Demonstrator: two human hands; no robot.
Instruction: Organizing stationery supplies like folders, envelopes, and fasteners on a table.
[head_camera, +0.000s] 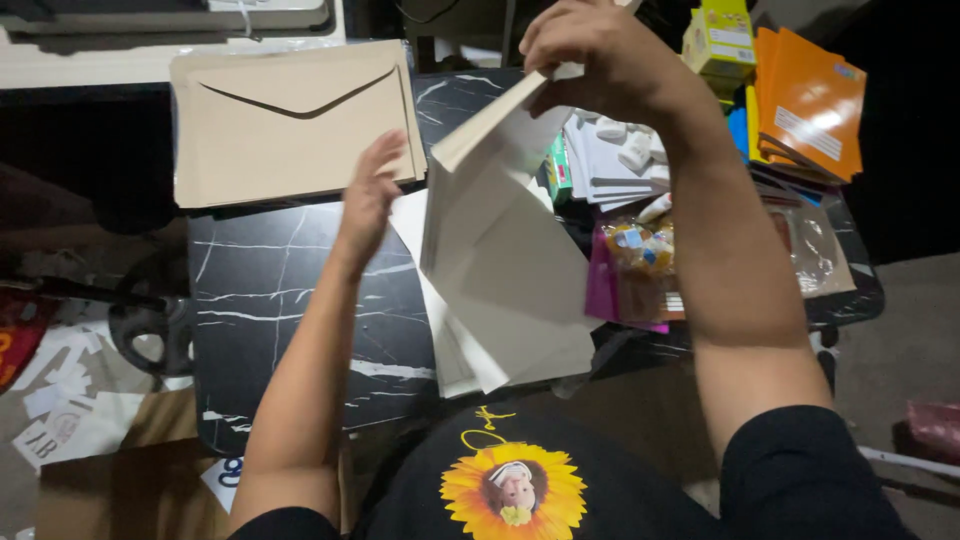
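nearest thing is the black shirt with a sunflower print (513, 488), then both forearms going out over the black marble table (270, 300). the right hand (600, 55) is up high, fingers pinched shut on the top edge of a wad of white envelopes (500, 270), so they hang below it with the long side running down toward the person, fanned a bit at the bottom. the left hand (368, 195) is lower and to the left, fingers loosely spread, fingertips at the edge of the stack of tan envelopes (290, 120); whether it's actually pressing them i can't tell. farther right: white packets (615, 165), a bag of small colourful bits (640, 250), orange notebooks (810, 100).
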